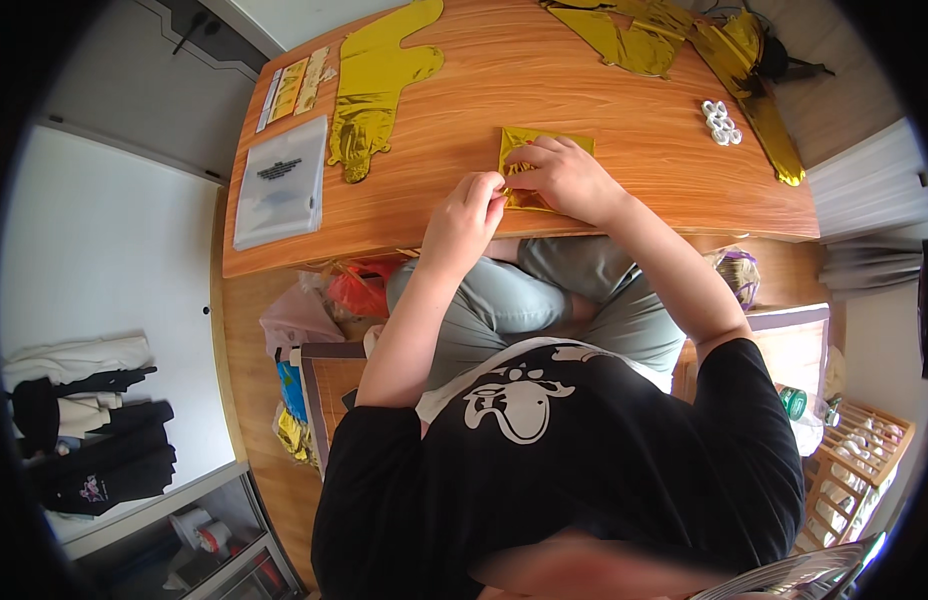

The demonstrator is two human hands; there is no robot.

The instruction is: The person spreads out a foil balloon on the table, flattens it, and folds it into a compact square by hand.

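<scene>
A gold foil balloon (576, 146), folded into a flat square packet, lies on the desk near its front edge. My left hand (466, 218) is closed, with thumb and forefinger pinched at the packet's left edge. Over the packet rests my right hand (566, 182), its fingers bent and its thumb and fingertips gripping beside the left hand's. Exactly what part of the foil sits between the fingertips is hidden. The right hand covers much of the packet's middle.
An unfolded gold foil balloon (369, 85) lies at the far left, with more gold foil (634, 45) at the far right. A stack of clear plastic bags (281, 185), printed cards (292, 88) and small white rolls (720, 124) share the wooden desk (454, 110).
</scene>
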